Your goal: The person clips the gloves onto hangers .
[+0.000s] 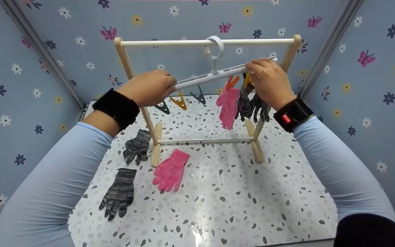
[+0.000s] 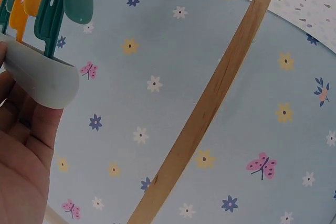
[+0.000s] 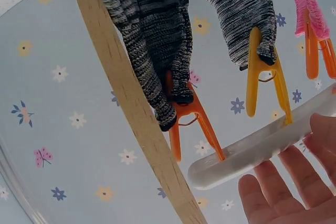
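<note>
A white clip hanger tilts down to the left, its hook over the rack's top rail. My left hand grips its lower left end, beside green clothespins and a yellow clothespin that hold nothing. Near the raised right end, my right hand holds the bar between thumb and fingers. Orange and yellow clothespins there carry a pink glove and two grey-black striped gloves, partly behind my right hand in the head view.
A wooden drying rack stands on the speckled white table. On the table's left lie a pink glove, a striped glove and another striped glove by the rack's foot. Flowered walls enclose the back and sides.
</note>
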Demonstrator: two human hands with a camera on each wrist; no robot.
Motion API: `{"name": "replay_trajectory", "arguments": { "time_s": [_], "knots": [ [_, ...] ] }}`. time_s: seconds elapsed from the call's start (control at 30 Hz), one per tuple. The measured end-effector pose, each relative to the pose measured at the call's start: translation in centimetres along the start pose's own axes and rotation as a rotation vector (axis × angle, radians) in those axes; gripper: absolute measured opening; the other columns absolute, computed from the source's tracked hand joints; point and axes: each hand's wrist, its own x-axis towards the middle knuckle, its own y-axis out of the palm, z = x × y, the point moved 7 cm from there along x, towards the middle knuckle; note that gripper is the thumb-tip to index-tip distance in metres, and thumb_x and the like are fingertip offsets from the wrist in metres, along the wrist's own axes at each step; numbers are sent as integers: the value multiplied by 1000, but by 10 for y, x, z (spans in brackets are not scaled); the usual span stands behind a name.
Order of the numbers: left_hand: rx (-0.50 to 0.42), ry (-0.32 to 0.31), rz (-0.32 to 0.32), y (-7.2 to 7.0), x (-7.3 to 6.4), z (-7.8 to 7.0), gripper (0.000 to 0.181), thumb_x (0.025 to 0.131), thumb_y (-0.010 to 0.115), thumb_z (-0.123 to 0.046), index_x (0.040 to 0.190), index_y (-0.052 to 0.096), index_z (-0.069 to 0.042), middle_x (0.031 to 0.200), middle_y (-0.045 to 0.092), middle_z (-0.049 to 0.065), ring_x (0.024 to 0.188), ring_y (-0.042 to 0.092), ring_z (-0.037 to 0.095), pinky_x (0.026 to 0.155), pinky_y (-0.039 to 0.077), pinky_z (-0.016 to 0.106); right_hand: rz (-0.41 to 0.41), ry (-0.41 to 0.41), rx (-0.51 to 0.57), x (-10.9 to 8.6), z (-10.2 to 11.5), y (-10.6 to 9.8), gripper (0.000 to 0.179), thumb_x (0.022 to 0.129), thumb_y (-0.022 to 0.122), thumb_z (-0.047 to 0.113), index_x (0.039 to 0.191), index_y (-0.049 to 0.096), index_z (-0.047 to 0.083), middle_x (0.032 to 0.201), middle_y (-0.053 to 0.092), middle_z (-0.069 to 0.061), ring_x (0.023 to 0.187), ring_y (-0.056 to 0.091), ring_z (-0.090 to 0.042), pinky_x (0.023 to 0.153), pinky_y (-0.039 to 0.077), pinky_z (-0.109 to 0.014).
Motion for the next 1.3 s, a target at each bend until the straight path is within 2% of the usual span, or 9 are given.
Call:
{"name": "replay_trajectory", "arguments": {
  "time_s": [0.23, 0.5, 0.67, 0.8, 0.97, 1.17, 1.3],
  "knots": [
    [-49, 15, 7, 4, 3, -2, 25, 112, 59, -17, 110, 72, 4, 103, 70, 20, 97, 67, 38, 93, 57, 53, -21, 0, 27, -5, -1, -3, 38, 104, 63, -2, 141, 69, -3, 144, 68, -25, 137, 60, -47, 123, 45, -55],
    [-109, 9, -15, 3, 7, -8, 25, 108, 68, -20, 97, 76, 0, 83, 70, 13, 74, 60, 26, 69, 52, 38, -25, 2, 37, -13, 5, -1, 38, 105, 67, 3, 142, 68, -3, 142, 69, -26, 131, 63, -46, 117, 50, -54],
    [-170, -23, -5, 5, 10, -8, 25, 107, 71, -24, 99, 80, -1, 82, 75, 12, 64, 55, 17, 59, 47, 28, -22, -2, 37, -16, 8, 3, 35, 106, 67, 5, 139, 69, -5, 139, 70, -27, 129, 65, -47, 115, 52, -55],
    [-222, -43, -6, 5, 10, -9, 25, 105, 74, -24, 103, 82, -1, 90, 80, 14, 64, 57, 16, 61, 49, 27, -13, -5, 37, -20, 9, 6, 34, 106, 66, 6, 137, 70, -6, 139, 71, -26, 129, 65, -47, 116, 51, -56],
    [-300, -70, -28, 5, 11, -9, 25, 101, 79, -23, 106, 83, 1, 98, 82, 16, 75, 67, 20, 70, 52, 25, -4, -4, 57, -24, 12, 10, 34, 107, 66, 7, 138, 70, -5, 139, 71, -26, 130, 65, -46, 116, 51, -55],
    [-434, -146, -14, 9, 12, -8, 27, 97, 85, -24, 109, 83, -1, 98, 83, 15, 75, 70, 15, 65, 55, 18, -15, -22, 92, -28, 21, 12, 35, 107, 67, 9, 138, 70, -6, 137, 71, -27, 129, 66, -46, 115, 52, -55],
    [-501, -179, -16, 13, 13, -8, 28, 95, 87, -24, 110, 83, -1, 99, 82, 16, 76, 69, 12, 67, 56, 18, -25, -37, 114, -30, 28, 15, 34, 105, 69, 8, 136, 71, -7, 135, 72, -27, 127, 67, -46, 113, 53, -55]
  ]
}}
